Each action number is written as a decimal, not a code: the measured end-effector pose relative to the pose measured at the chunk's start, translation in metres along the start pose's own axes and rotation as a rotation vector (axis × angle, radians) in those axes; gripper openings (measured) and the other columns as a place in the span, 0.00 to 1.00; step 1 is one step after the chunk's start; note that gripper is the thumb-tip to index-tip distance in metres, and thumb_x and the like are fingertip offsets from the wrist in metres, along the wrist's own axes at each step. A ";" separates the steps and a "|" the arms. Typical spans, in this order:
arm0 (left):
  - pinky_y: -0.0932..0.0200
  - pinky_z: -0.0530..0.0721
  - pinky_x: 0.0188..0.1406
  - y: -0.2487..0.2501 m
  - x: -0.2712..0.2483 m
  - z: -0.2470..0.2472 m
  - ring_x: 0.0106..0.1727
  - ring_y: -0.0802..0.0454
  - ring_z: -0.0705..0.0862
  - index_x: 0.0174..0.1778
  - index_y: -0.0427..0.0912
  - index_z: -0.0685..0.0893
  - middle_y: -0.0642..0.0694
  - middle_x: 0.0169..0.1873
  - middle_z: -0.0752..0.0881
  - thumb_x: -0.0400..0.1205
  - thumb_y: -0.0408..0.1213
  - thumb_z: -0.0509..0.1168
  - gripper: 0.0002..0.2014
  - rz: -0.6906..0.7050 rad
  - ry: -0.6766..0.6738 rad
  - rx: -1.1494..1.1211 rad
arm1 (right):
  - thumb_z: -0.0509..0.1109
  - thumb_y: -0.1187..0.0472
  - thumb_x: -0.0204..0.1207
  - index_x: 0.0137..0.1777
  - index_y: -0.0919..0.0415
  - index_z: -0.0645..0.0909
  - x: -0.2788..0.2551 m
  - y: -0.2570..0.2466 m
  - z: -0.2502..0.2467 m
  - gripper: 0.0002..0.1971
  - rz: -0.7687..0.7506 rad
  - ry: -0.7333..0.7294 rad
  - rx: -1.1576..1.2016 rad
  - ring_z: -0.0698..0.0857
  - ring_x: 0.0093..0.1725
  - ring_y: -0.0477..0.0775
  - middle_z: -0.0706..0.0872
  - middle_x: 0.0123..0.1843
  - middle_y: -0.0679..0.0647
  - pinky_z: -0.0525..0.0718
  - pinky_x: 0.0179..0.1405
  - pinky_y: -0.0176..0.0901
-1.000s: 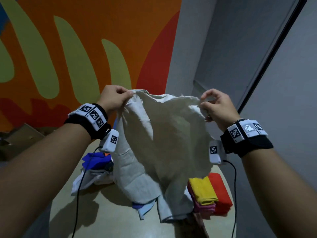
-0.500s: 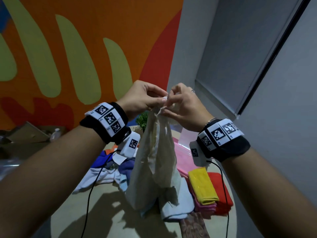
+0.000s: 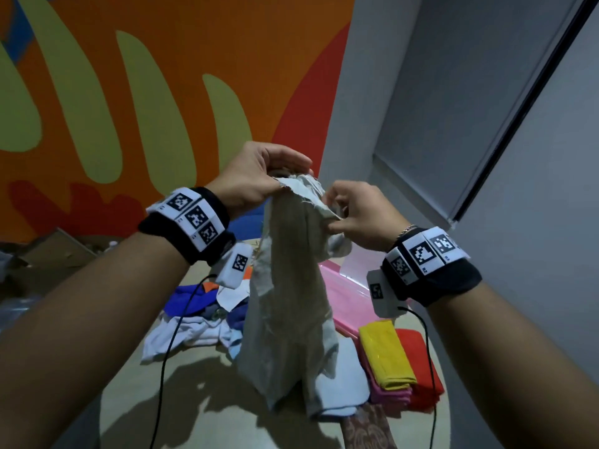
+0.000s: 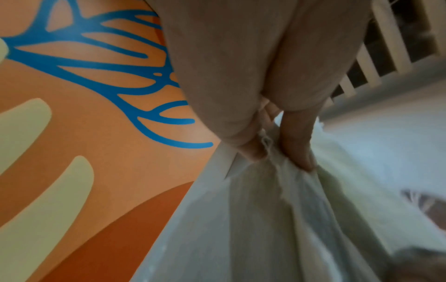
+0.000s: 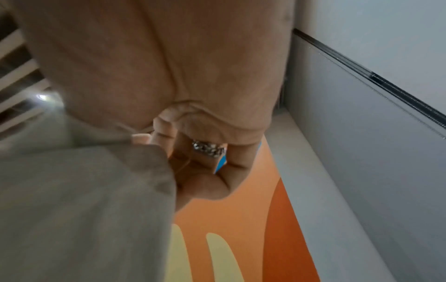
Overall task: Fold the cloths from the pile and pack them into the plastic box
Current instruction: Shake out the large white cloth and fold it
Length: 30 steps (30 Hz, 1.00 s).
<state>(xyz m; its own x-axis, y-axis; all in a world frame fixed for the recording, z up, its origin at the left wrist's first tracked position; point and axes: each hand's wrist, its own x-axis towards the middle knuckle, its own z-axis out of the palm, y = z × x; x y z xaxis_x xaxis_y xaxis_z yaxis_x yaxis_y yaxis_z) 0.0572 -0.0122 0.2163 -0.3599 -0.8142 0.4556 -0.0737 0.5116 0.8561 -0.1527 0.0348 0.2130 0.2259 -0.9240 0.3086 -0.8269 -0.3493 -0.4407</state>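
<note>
A beige cloth (image 3: 288, 296) hangs doubled over in the air above the table, its lower end touching a pale blue cloth. My left hand (image 3: 259, 179) pinches its top corners from the left, thumb and fingers closed on the frayed edge (image 4: 267, 145). My right hand (image 3: 356, 212) pinches a fold of the same cloth (image 5: 84, 190) just to the right and a little lower. The pile of loose cloths (image 3: 197, 315), blue, white and orange, lies on the table behind my left wrist. The pink plastic box (image 3: 346, 299) sits behind the hanging cloth.
Folded yellow (image 3: 385, 354), pink and red (image 3: 421, 367) cloths are stacked at the right of the round table (image 3: 201, 413). A patterned brown cloth (image 3: 369, 429) lies at the near edge. Cables hang from both wrists. Painted wall behind, grey wall at right.
The cloth was spread wide between my hands a second ago. My hands came together, doubling it, and now the right hand has slid slightly down and away along the fold.
</note>
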 end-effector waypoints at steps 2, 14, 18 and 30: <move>0.62 0.88 0.56 0.001 0.006 -0.012 0.52 0.53 0.92 0.57 0.35 0.89 0.45 0.50 0.92 0.72 0.17 0.76 0.19 0.002 0.000 0.132 | 0.75 0.66 0.68 0.38 0.52 0.81 -0.001 0.003 -0.007 0.08 0.018 0.000 -0.106 0.80 0.35 0.49 0.82 0.33 0.44 0.73 0.30 0.29; 0.77 0.83 0.48 0.021 0.037 -0.024 0.47 0.71 0.87 0.53 0.41 0.93 0.55 0.46 0.91 0.79 0.16 0.66 0.18 0.087 0.205 0.381 | 0.84 0.53 0.66 0.35 0.59 0.86 0.017 -0.013 -0.074 0.12 -0.038 0.058 -0.320 0.83 0.34 0.49 0.85 0.31 0.51 0.77 0.29 0.40; 0.71 0.86 0.45 0.017 0.038 -0.029 0.49 0.63 0.90 0.54 0.43 0.93 0.54 0.46 0.93 0.82 0.28 0.71 0.09 0.031 0.149 0.292 | 0.73 0.55 0.78 0.31 0.65 0.77 0.022 0.000 -0.074 0.18 -0.098 0.288 -0.090 0.70 0.27 0.45 0.74 0.27 0.50 0.67 0.28 0.41; 0.69 0.86 0.49 0.006 0.029 -0.036 0.51 0.66 0.87 0.58 0.45 0.92 0.55 0.49 0.90 0.81 0.16 0.61 0.23 0.076 0.191 0.394 | 0.78 0.70 0.72 0.55 0.59 0.88 0.021 0.000 -0.063 0.12 -0.090 0.526 0.426 0.86 0.40 0.43 0.90 0.41 0.52 0.87 0.46 0.39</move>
<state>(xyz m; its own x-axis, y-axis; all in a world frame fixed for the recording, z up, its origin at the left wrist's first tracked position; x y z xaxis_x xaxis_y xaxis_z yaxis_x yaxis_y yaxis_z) 0.0801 -0.0431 0.2432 -0.2019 -0.7877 0.5821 -0.4163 0.6069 0.6770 -0.1803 0.0257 0.2729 -0.0853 -0.7278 0.6805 -0.5173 -0.5514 -0.6545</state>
